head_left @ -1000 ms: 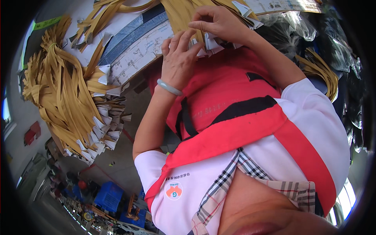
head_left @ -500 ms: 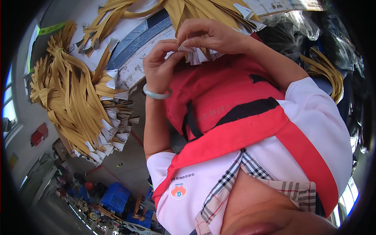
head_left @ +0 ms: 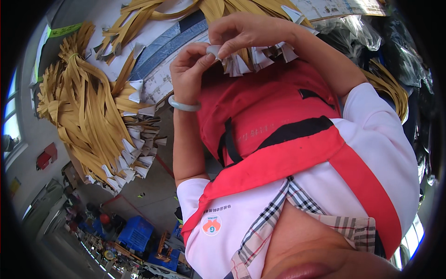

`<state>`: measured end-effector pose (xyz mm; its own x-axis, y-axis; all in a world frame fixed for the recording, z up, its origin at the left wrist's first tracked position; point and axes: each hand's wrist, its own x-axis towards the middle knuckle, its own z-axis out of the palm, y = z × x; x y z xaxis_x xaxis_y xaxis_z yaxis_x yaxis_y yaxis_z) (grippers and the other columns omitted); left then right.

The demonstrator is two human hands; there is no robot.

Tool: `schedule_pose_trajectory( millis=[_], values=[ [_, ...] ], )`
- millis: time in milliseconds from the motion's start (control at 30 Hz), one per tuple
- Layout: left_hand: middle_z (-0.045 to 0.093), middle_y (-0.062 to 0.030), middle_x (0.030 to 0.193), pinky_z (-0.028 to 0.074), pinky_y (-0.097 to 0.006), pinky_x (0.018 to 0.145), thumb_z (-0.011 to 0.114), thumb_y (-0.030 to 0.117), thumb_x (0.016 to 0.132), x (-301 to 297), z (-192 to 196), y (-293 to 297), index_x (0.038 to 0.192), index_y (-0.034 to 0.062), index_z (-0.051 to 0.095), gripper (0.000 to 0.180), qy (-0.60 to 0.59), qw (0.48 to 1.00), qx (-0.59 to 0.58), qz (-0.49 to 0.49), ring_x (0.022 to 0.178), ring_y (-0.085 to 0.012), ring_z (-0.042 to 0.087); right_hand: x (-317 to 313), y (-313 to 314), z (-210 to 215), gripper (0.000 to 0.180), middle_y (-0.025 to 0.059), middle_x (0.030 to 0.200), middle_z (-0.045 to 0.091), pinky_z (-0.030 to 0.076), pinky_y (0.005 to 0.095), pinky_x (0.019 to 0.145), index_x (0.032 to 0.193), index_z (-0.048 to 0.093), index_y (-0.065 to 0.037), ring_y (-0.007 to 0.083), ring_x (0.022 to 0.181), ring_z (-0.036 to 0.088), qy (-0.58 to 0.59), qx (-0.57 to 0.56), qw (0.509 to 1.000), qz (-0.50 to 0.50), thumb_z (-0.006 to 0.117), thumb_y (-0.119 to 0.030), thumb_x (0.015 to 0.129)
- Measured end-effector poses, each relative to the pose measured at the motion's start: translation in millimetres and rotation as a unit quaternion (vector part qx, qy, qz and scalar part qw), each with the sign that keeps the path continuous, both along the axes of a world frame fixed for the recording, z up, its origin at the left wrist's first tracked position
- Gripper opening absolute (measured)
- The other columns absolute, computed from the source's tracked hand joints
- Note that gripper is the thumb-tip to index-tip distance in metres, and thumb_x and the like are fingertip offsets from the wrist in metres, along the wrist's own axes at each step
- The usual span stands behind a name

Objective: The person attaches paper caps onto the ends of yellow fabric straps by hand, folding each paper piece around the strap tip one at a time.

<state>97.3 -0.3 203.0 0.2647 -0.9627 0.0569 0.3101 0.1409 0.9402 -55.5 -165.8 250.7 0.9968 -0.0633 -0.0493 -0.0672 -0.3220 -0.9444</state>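
Note:
At the near edge of the table, my left hand (head_left: 189, 69), with a pale bangle (head_left: 184, 106) at its wrist, pinches a small white tab (head_left: 213, 49) between thumb and fingers. My right hand (head_left: 241, 33) is close beside it, thumb and fingers closed on the same tab. Whether the tab joins a strip is hidden by my fingers. Under the right hand, white ends (head_left: 238, 66) of tan strips hang over the table edge, against my red apron (head_left: 269, 107). More tan strips (head_left: 232, 7) lie on the table beyond.
A thick bundle of tan strips (head_left: 88, 107) with white ends hangs off the table's left side. Blue strips (head_left: 162, 51) lie on the white table (head_left: 158, 81). To the right are clear plastic bags (head_left: 357, 35) and another tan bundle (head_left: 388, 88). Blue crates (head_left: 136, 232) stand lower left.
Both hands have moved slightly up and away from my body. The white tab shows more plainly between my fingers, and more white strip ends are visible under the right hand.

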Motion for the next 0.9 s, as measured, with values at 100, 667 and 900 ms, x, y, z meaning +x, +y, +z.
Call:
schedule_pose_trajectory(
  millis=[100, 667, 900],
  values=[
    [0.067, -0.0062, 0.102, 0.051, -0.027, 0.087, 0.068, -0.006, 0.085, 1.8, 6.3, -1.0, 0.094, -0.0009, 0.066, 0.011, 0.015, 1.000, -0.006, 0.000, 0.094, -0.0133, 0.063, 0.9, 1.9, -1.0, 0.018, -0.0012, 0.084, 0.061, 0.046, 0.0230, 0.067, 0.094, 0.063, -0.003, 0.0077, 0.077, 0.056, -0.007, 0.044, 0.999, -0.024, 0.073, -0.018, 0.088],
    [0.067, -0.0037, 0.094, 0.053, -0.024, 0.079, 0.071, -0.008, 0.082, 0.0, 16.9, 4.7, 0.094, -0.0013, 0.067, 0.015, -0.037, 0.999, 0.017, 0.034, 0.085, -0.0125, 0.065, 0.2, 8.8, 10.5, 0.015, -0.0006, 0.079, 0.062, 0.047, 0.0219, 0.065, 0.091, 0.064, -0.002, 0.0056, 0.072, 0.057, 0.004, 0.153, 0.988, -0.038, 0.071, -0.016, 0.089],
    [0.050, -0.0091, 0.067, 0.047, -0.030, 0.056, 0.067, -0.006, 0.076, -28.0, -2.0, -13.9, 0.078, 0.0029, 0.049, 0.020, -0.454, 0.838, -0.020, 0.300, 0.056, -0.0191, 0.056, 15.0, 28.4, -34.5, 0.014, 0.0067, 0.076, 0.060, 0.047, 0.0305, 0.063, 0.086, 0.058, -0.003, 0.0170, 0.070, 0.061, -0.198, -0.215, 0.936, -0.197, 0.068, -0.012, 0.087]
  ],
)
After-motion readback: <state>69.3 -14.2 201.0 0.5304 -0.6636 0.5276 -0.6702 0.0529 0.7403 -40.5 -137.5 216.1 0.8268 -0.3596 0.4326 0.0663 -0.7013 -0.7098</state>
